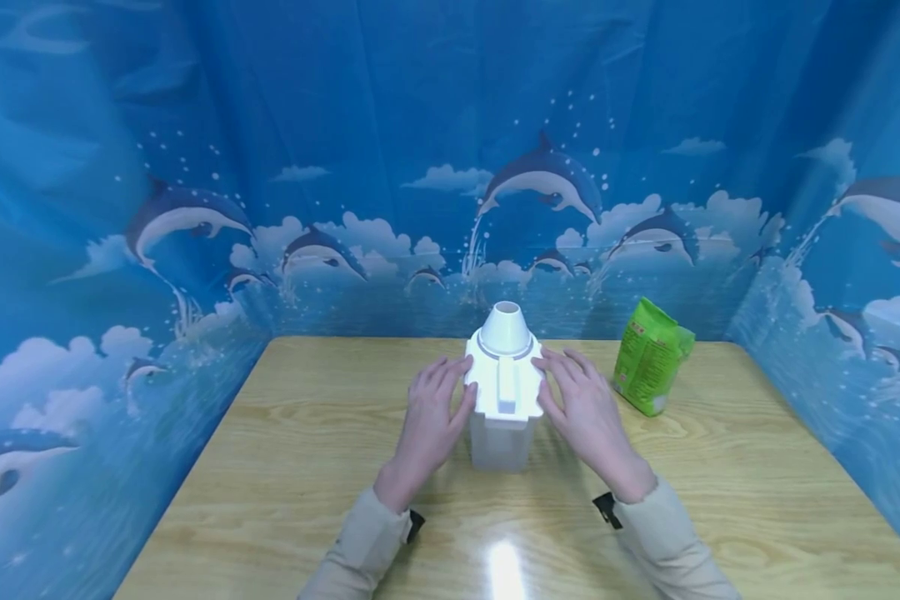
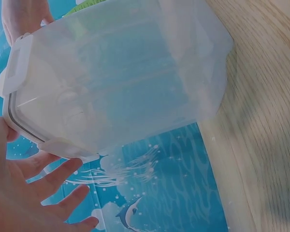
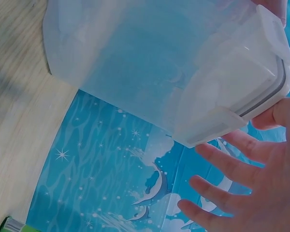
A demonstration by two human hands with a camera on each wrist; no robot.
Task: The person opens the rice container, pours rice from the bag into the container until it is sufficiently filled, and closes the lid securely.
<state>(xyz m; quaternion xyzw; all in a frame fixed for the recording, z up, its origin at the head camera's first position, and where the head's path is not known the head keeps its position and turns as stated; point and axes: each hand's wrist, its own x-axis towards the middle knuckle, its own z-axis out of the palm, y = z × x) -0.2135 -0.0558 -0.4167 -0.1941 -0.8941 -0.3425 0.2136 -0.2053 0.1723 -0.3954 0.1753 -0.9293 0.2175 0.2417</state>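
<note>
A tall translucent plastic container (image 1: 499, 450) stands upright on the table, with a white lid (image 1: 525, 398) on it. A white cone-shaped piece (image 1: 506, 335) with an open top sits on the lid. My left hand (image 1: 433, 417) is at the lid's left side; in the left wrist view its fingertips touch a side flap (image 2: 67, 150), the other fingers spread. On the opposite side my right hand (image 1: 587, 412) touches the lid's other side flap (image 3: 210, 126) with its fingertips, its fingers fanned out in the right wrist view. The container looks see-through, with no contents visible.
Behind and right of the container, a green printed bag (image 1: 651, 358) stands on the wooden table (image 1: 307, 433). A blue dolphin-patterned curtain (image 1: 390, 192) encloses the back and both sides. Light glares off the table's front.
</note>
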